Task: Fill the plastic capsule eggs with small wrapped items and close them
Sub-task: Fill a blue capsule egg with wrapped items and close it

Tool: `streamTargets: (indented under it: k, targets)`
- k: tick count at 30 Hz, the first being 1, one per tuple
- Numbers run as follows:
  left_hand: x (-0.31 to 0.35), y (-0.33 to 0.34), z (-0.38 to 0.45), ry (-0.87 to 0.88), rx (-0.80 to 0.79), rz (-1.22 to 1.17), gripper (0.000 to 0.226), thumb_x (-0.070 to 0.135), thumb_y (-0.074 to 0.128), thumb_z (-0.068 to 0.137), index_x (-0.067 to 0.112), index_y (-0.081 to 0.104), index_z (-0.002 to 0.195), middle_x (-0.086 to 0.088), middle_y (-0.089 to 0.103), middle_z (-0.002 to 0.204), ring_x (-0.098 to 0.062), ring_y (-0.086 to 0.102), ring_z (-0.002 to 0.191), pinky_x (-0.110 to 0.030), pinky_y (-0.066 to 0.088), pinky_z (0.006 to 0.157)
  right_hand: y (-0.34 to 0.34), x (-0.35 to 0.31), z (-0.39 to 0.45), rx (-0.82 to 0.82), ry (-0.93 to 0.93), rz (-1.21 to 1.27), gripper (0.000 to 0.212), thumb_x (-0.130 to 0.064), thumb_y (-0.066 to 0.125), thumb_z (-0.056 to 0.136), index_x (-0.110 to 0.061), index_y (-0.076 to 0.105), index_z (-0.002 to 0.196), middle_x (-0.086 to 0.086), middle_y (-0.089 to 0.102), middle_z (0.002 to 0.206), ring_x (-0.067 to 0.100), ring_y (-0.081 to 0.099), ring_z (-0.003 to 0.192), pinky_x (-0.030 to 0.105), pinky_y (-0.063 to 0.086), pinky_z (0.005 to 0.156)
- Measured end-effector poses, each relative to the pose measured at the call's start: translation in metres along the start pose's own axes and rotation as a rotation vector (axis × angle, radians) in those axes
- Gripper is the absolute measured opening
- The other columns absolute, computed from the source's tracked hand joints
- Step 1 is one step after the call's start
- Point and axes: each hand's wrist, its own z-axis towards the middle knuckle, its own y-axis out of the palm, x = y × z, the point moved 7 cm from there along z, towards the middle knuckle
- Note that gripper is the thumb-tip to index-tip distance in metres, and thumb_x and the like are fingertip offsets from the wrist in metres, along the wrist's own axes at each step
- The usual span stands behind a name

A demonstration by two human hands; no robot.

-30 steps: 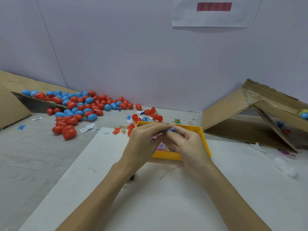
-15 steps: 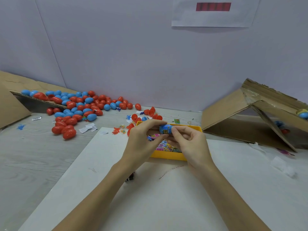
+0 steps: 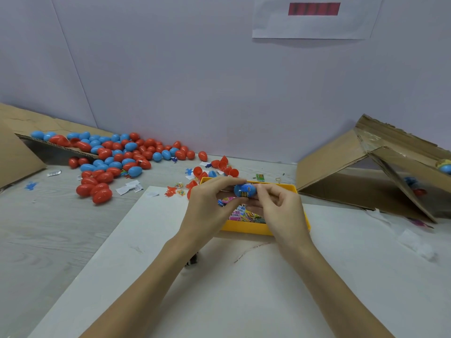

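Blue plastic egg (image 3: 244,190) is sitting right between both hands, held up just above the yellow tray (image 3: 246,227). Left hand (image 3: 210,208) has its thumb and fingers curled round the egg's left end, right hand (image 3: 280,211) pinches the right end, so both are clamped on it. Looks like there's a printed wrapper showing on the egg, but I can't tell if the two halves are fully shut. Yellow tray underneath holds a bunch of small wrapped items (image 3: 244,214) in pink, yellow and blue, and it rests on a white board (image 3: 244,289) on the table (image 3: 48,240). Off to the far left there's a big heap of red and blue eggs (image 3: 114,157) spilling off a cardboard flap (image 3: 22,147), with a few open red halves (image 3: 224,167) just behind the tray. Cardboard box (image 3: 366,172) lies tipped over on the right.
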Motion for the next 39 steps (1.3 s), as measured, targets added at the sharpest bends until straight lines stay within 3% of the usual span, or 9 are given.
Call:
streamTargets:
  k: [5, 13, 19, 25, 28, 30, 34, 36, 39]
  targets:
    - [0.0, 0.0, 0.001, -0.006, -0.024, -0.046, 0.049, 0.008, 0.082, 0.082, 0.01, 0.068, 0.128, 0.002, 0.073, 0.116, -0.005, 0.071, 0.102, -0.019, 0.056, 0.09, 0.003, 0.002, 0.0, -0.06, 0.063, 0.059, 0.022, -0.024, 0.069, 0.097, -0.014, 0.073, 0.116, 0.001, 0.079, 0.1, 0.013, 0.077, 0.09, 0.025, 0.062, 0.077]
    - [-0.002, -0.006, 0.004, -0.038, 0.016, -0.151, 0.037, 0.006, 0.078, 0.084, 0.009, 0.073, 0.121, 0.003, 0.075, 0.109, -0.005, 0.071, 0.099, -0.014, 0.054, 0.086, 0.012, 0.01, -0.003, -0.226, 0.386, 0.541, 0.028, -0.018, 0.066, 0.099, 0.001, 0.071, 0.12, 0.017, 0.076, 0.113, 0.022, 0.075, 0.105, 0.026, 0.062, 0.084]
    - [-0.003, -0.003, 0.004, -0.032, -0.04, -0.113, 0.04, 0.014, 0.078, 0.084, 0.016, 0.07, 0.124, 0.006, 0.073, 0.111, -0.002, 0.069, 0.1, -0.013, 0.054, 0.086, 0.01, 0.009, -0.003, -0.256, 0.388, 0.502, 0.028, -0.012, 0.061, 0.101, 0.005, 0.067, 0.123, 0.019, 0.075, 0.115, 0.026, 0.074, 0.108, 0.027, 0.062, 0.086]
    - [-0.007, -0.002, 0.003, -0.032, -0.037, 0.073, 0.029, 0.022, 0.064, 0.097, 0.014, 0.072, 0.124, 0.006, 0.071, 0.111, -0.006, 0.064, 0.1, -0.017, 0.053, 0.083, 0.003, 0.01, -0.001, -0.222, 0.443, 0.547, 0.029, -0.003, 0.061, 0.099, 0.01, 0.063, 0.126, 0.022, 0.073, 0.118, 0.029, 0.075, 0.107, 0.029, 0.062, 0.087]
    - [-0.014, -0.008, 0.003, -0.042, 0.001, 0.229, 0.021, 0.018, 0.064, 0.098, 0.012, 0.074, 0.116, 0.003, 0.07, 0.104, -0.012, 0.06, 0.097, -0.025, 0.052, 0.084, -0.003, 0.003, 0.008, -0.225, 0.551, 0.791, 0.027, -0.003, 0.055, 0.103, 0.012, 0.061, 0.124, 0.03, 0.071, 0.118, 0.033, 0.074, 0.106, 0.032, 0.062, 0.086]
    - [-0.019, -0.01, 0.003, -0.058, 0.002, 0.302, 0.018, 0.017, 0.065, 0.098, 0.011, 0.075, 0.112, 0.001, 0.069, 0.104, -0.014, 0.057, 0.099, -0.025, 0.048, 0.085, -0.024, -0.017, 0.03, -0.159, 0.502, 1.028, 0.026, -0.003, 0.052, 0.104, 0.009, 0.06, 0.125, 0.033, 0.068, 0.121, 0.035, 0.074, 0.106, 0.034, 0.064, 0.081]
    - [-0.027, -0.007, 0.003, -0.079, -0.034, 0.374, 0.019, 0.019, 0.066, 0.097, 0.011, 0.075, 0.113, -0.002, 0.068, 0.108, -0.016, 0.054, 0.105, -0.022, 0.042, 0.087, -0.095, -0.056, 0.079, 0.079, 0.156, 1.379, 0.032, -0.007, 0.047, 0.105, 0.006, 0.059, 0.132, 0.03, 0.07, 0.118, 0.032, 0.072, 0.111, 0.031, 0.064, 0.075]
    - [-0.033, -0.007, 0.002, -0.109, -0.057, 0.406, 0.021, 0.022, 0.065, 0.098, 0.013, 0.075, 0.114, 0.0, 0.067, 0.11, -0.016, 0.052, 0.107, -0.025, 0.044, 0.088, -0.111, -0.058, 0.087, 0.112, 0.104, 1.373, 0.034, -0.014, 0.041, 0.109, 0.006, 0.059, 0.131, 0.028, 0.071, 0.117, 0.034, 0.075, 0.105, 0.032, 0.064, 0.075]
    - [-0.045, -0.01, 0.002, -0.17, -0.062, 0.47, 0.021, 0.022, 0.062, 0.1, 0.015, 0.074, 0.116, 0.0, 0.066, 0.11, -0.016, 0.05, 0.106, -0.028, 0.045, 0.088, -0.102, -0.034, 0.082, 0.083, 0.199, 1.036, 0.029, -0.012, 0.046, 0.106, 0.003, 0.066, 0.121, 0.017, 0.076, 0.109, 0.024, 0.077, 0.091, 0.026, 0.062, 0.072]
